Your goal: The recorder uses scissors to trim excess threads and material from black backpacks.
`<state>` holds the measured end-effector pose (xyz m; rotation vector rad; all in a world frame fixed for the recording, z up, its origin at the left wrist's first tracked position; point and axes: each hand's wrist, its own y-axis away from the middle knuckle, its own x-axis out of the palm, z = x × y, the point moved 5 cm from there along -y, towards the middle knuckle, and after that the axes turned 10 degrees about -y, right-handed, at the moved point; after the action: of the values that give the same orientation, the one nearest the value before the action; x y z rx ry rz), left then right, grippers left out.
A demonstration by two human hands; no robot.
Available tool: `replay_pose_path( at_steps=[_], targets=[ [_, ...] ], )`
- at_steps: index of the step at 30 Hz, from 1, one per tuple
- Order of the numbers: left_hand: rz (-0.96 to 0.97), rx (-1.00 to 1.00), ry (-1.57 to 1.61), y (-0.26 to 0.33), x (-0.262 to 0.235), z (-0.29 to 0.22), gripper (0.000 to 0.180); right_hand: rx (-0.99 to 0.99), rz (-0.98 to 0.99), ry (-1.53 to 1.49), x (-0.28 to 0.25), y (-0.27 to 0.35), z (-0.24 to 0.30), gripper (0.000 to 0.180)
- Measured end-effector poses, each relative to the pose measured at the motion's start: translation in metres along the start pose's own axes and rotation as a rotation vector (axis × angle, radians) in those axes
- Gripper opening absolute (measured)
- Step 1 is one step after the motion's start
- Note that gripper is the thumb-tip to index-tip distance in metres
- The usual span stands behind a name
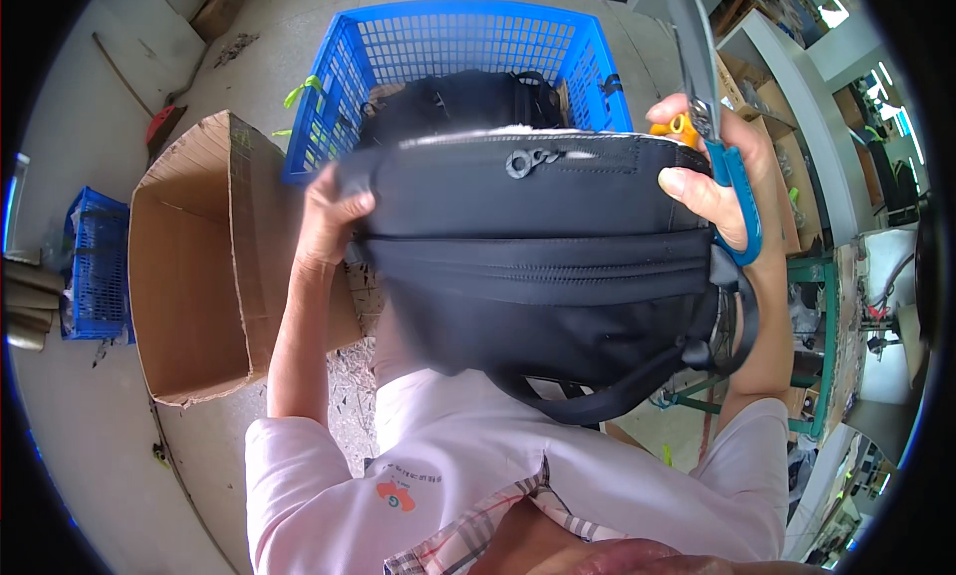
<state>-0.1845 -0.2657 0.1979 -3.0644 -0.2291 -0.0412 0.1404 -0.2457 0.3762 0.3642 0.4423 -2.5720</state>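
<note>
A black backpack [528, 212] spans the space in front of my chest, with zippers across its face and a strap hanging at its lower right. My left hand [329, 217] grips its left end, thumb on the near face, and is slightly blurred. My right hand [722, 182] pinches the bag's upper right corner with the thumb on top. That same hand carries blue-handled scissors [737, 202], blades pointing up and away. A small orange piece [681, 127] shows by its fingers; its kind is hard to make out.
Beyond the bag stands a blue plastic crate [468, 22] with more black bags [458, 107] inside. An open cardboard box [194, 276] is at the left, with a smaller blue crate [100, 261] past it. A green-framed bench [822, 346] and shelving line the right.
</note>
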Motion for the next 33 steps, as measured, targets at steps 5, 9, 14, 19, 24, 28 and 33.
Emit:
replay_pose_path(
  at_steps=[5, 9, 14, 19, 24, 28, 33],
  targets=[
    [-0.042, 0.373, -0.03, -0.024, -0.028, -0.122, 0.036, -0.286, -0.315, 0.01, -0.007, 0.019, -0.016, 0.034],
    [0.064, 0.298, -0.18, -0.029, -0.03, -0.13, 0.032, -0.106, -0.289, -0.072, 0.029, 0.046, -0.062, 0.032],
    [0.115, 0.221, -0.19, -0.023, -0.014, -0.094, 0.029, 0.275, 0.081, -0.019, 0.042, 0.063, -0.083, 0.044],
    [0.143, 0.237, -0.196, -0.026, -0.011, -0.093, 0.028, 0.125, 0.12, 0.192, 0.033, 0.055, -0.074, 0.062],
    [0.121, 0.284, -0.196, -0.022, -0.019, -0.089, 0.028, 0.099, 0.198, 0.387, 0.033, 0.044, -0.062, 0.06],
    [0.06, 0.268, -0.15, -0.017, -0.025, -0.085, 0.028, -0.103, 0.259, 0.602, 0.036, 0.037, -0.056, 0.052],
    [0.048, 0.264, -0.107, -0.018, -0.034, -0.074, 0.028, -0.172, 0.232, 0.563, 0.043, 0.034, -0.061, 0.046]
  ],
)
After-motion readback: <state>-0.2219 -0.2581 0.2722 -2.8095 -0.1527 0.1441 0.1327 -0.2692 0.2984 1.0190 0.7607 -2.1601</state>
